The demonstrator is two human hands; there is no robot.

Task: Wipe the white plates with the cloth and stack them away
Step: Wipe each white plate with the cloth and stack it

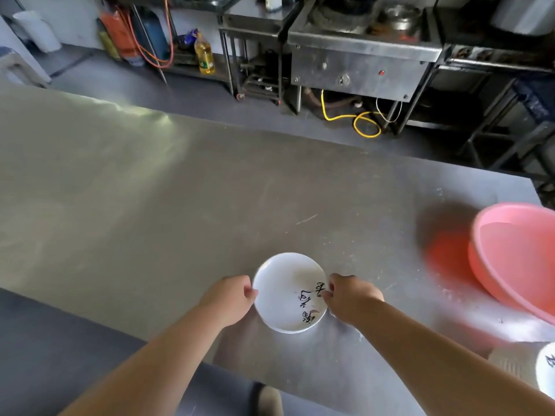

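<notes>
A white plate [285, 291] with black brush characters lies on the steel table [150, 190] near its front edge. My left hand [232, 298] grips the plate's left rim with curled fingers. My right hand [348, 295] pinches the right rim, fingertips over the edge. At the far right edge a second white plate [546, 367] peeks in, resting on a pale cloth [510, 364].
A pink plastic basin [516, 256] sits on the table at the right. Beyond the table's far edge are steel kitchen counters, a stove unit [360, 55], an oil bottle [204, 54] and a yellow hose [360, 124] on the floor.
</notes>
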